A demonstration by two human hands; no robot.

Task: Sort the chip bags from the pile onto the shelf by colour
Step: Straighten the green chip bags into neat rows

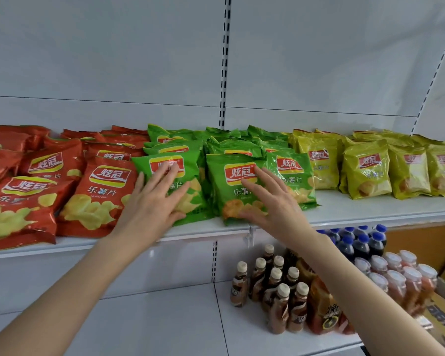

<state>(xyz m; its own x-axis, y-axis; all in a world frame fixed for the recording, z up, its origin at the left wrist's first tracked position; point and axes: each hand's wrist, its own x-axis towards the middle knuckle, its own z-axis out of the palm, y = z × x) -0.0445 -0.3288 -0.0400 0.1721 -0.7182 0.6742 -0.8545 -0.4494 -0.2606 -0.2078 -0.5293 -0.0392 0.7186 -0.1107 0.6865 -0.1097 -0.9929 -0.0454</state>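
SHELF NEARLY SORTED: A person's left hand [154,199] and right hand [270,201] rest flat on the 2 front green chip bags [231,191] at the middle of the shelf [370,209], fingers [158,182] straight and spread apart, gripping nothing. The green bags lie between red bags [98,199] at 9 o'clock and yellow bags [365,173] at 3 o'clock, so the colour sort looks close to done, with the hands apparently squaring up the green row. No unsorted pile is in view. The next move likely calls for a gentle push toward 12 o'clock, light enough not to crush the puffy bags or topple those stacked behind. On the lower shelf at 5 o'clock, brown bottles [275,286] and pink bottles [401,278] stand beneath the right forearm, where a dropped arm could knock them
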